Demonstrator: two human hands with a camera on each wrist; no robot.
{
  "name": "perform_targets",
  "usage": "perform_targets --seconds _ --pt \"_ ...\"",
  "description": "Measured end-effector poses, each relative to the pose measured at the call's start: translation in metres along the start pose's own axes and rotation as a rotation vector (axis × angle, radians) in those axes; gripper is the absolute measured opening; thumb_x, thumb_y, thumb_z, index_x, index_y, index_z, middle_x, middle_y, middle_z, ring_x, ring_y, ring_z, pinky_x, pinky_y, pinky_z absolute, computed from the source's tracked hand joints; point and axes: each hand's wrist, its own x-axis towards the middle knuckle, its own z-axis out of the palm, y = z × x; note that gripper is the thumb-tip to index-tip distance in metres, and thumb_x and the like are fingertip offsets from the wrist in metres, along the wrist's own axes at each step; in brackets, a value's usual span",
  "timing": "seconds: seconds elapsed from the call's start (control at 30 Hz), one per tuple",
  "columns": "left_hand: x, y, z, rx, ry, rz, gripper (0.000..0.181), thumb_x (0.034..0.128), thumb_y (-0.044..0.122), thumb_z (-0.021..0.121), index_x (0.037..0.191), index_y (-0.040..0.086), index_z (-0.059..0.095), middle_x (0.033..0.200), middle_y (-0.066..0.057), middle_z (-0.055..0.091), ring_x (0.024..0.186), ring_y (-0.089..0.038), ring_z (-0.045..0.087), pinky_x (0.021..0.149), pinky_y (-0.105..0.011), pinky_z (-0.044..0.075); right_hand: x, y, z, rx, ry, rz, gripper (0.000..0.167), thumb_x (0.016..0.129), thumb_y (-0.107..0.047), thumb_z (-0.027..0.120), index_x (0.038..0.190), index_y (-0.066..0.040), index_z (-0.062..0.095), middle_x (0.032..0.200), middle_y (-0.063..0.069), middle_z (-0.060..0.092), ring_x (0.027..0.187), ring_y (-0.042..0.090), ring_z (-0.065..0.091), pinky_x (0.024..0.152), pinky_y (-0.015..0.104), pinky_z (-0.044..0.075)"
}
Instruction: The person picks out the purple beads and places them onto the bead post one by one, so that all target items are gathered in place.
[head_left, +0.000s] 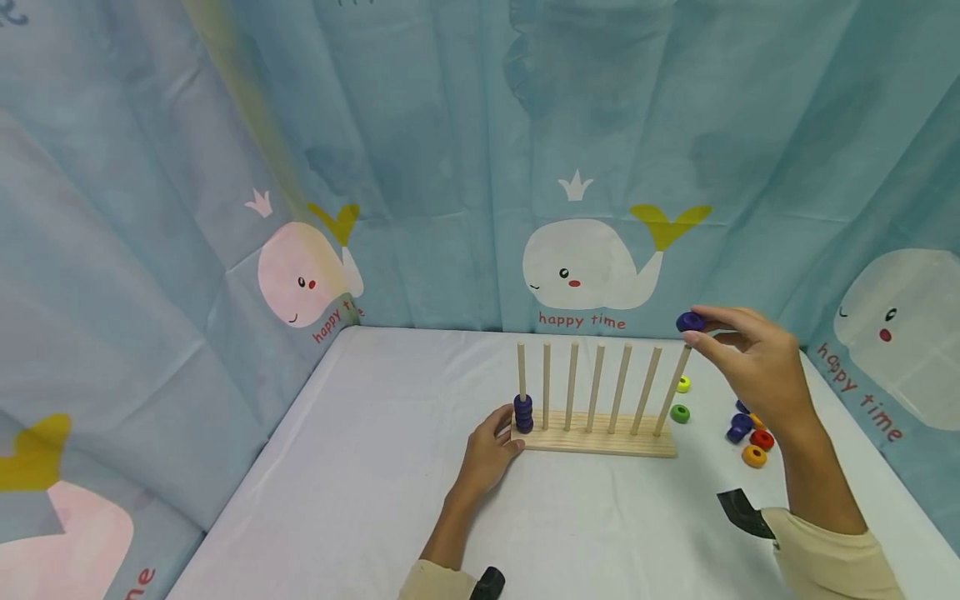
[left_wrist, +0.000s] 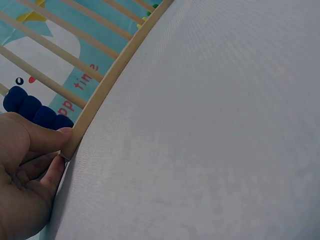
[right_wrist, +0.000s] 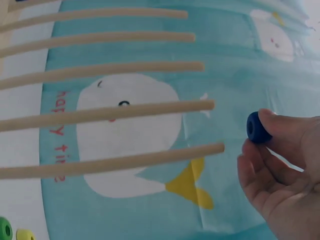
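A wooden peg rack (head_left: 600, 444) with several upright pegs stands on the white table. Several dark blue beads (head_left: 523, 414) are stacked on its leftmost peg. My left hand (head_left: 486, 454) pinches the left end of the rack's base between thumb and fingers; in the left wrist view the thumb lies on the base's edge. Above the rightmost peg, my right hand (head_left: 757, 358) holds a dark blue bead (head_left: 690, 322) between thumb and fingertips. In the right wrist view this blue bead (right_wrist: 257, 128) is apart from the peg tips, its hole partly visible.
Right of the rack lie a green bead (head_left: 680, 413) and a yellow bead (head_left: 683, 384). Farther right is a loose group with a red bead (head_left: 762, 440), an orange bead (head_left: 754, 456) and blue beads (head_left: 739, 427). A whale-print curtain (head_left: 450, 167) hangs behind the table.
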Motion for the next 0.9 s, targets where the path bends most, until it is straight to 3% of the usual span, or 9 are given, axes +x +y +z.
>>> perform_targets --seconds 0.37,0.9 --pt "0.0 0.001 0.0 0.01 0.005 -0.005 0.065 0.0955 -0.008 0.068 0.157 -0.002 0.046 0.158 -0.026 0.05 0.146 -0.037 0.052 0.115 -0.027 0.052 0.004 -0.018 0.017 0.07 -0.062 -0.091 0.038 0.095 0.0 0.077 0.132 -0.003 0.073 0.118 -0.002 0.068 0.106 -0.004 0.064 0.091 0.0 0.052" --pt "0.0 0.001 0.001 0.002 0.002 -0.009 0.065 0.0968 -0.006 0.068 0.157 -0.002 0.045 0.158 -0.028 0.049 0.147 -0.039 0.051 0.115 -0.028 0.052 0.014 -0.039 0.042 0.179 -0.134 -0.116 0.037 0.094 -0.001 0.079 0.13 -0.005 0.074 0.116 0.004 0.071 0.102 0.004 0.067 0.085 0.005 0.057"
